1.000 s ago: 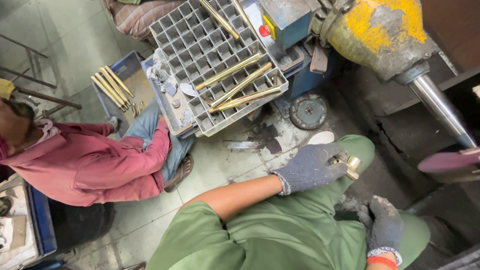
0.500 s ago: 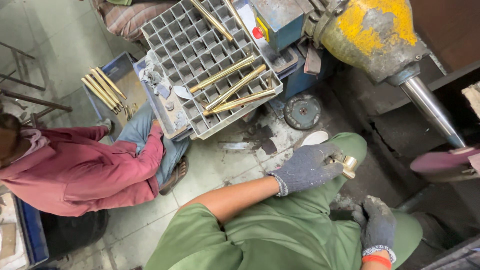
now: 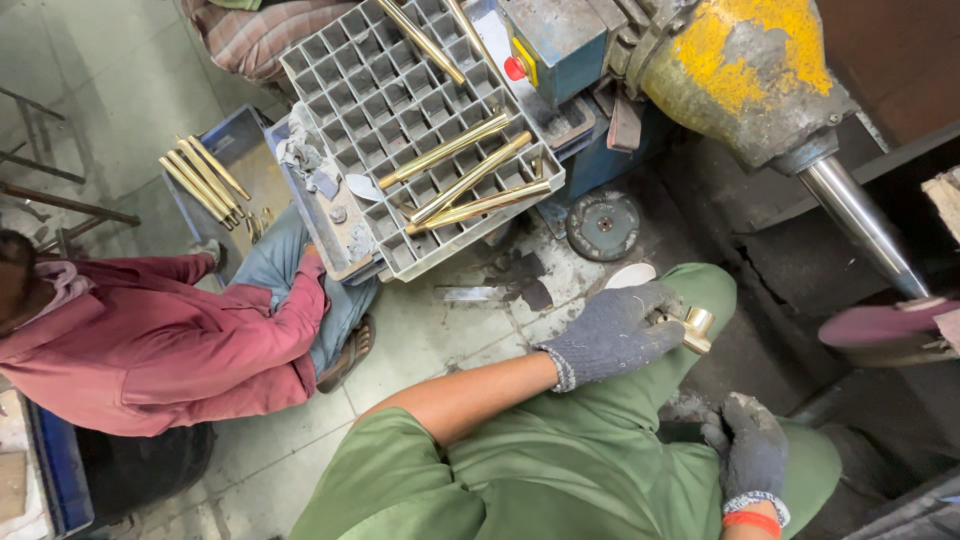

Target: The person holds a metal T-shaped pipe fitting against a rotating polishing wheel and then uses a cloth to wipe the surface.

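Fingers (image 3: pixel 655 325) of grey-gloved left hand (image 3: pixel 610 335) curled closed around short shiny brass fitting (image 3: pixel 697 328), held over the green-trousered knee, clear of the lap and probably turned toward the maroon polishing wheel (image 3: pixel 885 325) at right. Gloved right hand (image 3: pixel 752 452) resting low on the thigh, loosely bent, apparently gripping nothing. Long brass rods (image 3: pixel 470 180) laid across grey plastic compartment tray (image 3: pixel 400 120), within reach. Seated person in red shirt (image 3: pixel 180 345) just beside.

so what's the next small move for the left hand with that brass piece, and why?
Probably carry it rightward to the purple polishing wheel: the grey-gloved left hand grips the shiny brass fitting apart from the wheel, while the gloved right hand rests empty on the knee.
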